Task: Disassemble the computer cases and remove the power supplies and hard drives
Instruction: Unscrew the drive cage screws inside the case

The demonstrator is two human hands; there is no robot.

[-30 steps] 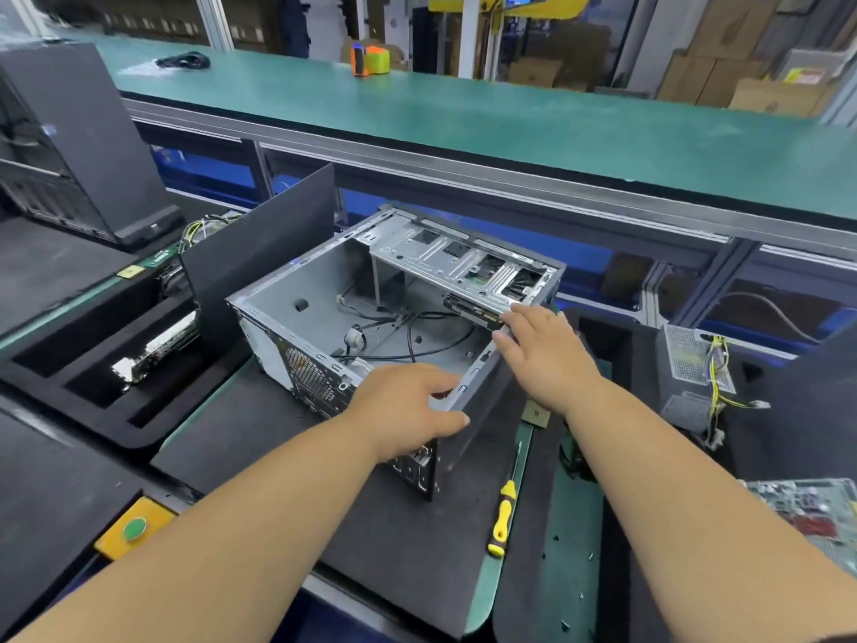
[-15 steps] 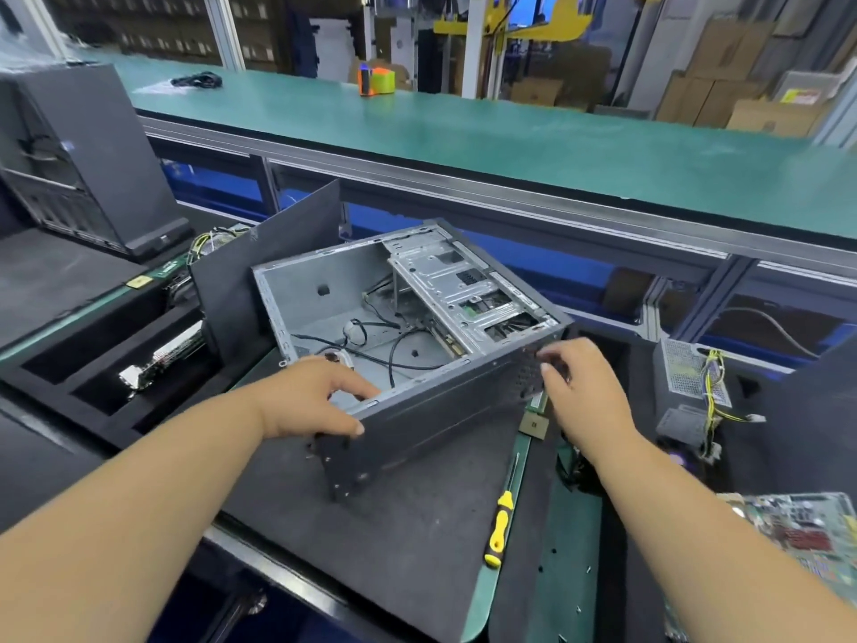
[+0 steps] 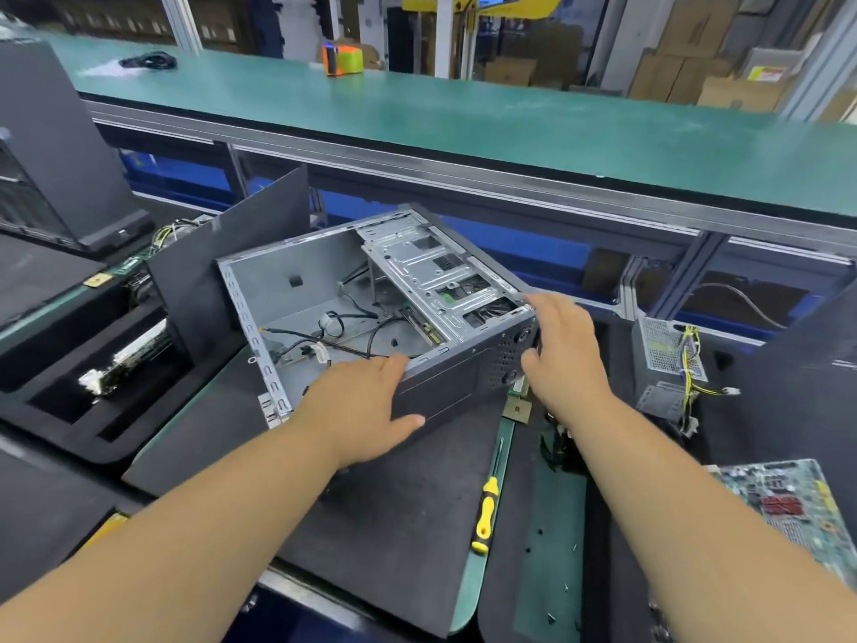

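Two hands steadied the stripped computer case: left hand flat against its side, right hand gripping its corner. One power supply lay removed; loose cables remained inside.

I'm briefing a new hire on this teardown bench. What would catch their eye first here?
Probably the open computer case at the centre of the dark mat, its side off and loose cables inside, with the left hand and right hand on its near edge and corner. Next, the yellow-handled screwdriver lying just in front, and the removed power supply with its wire bundle at the right.
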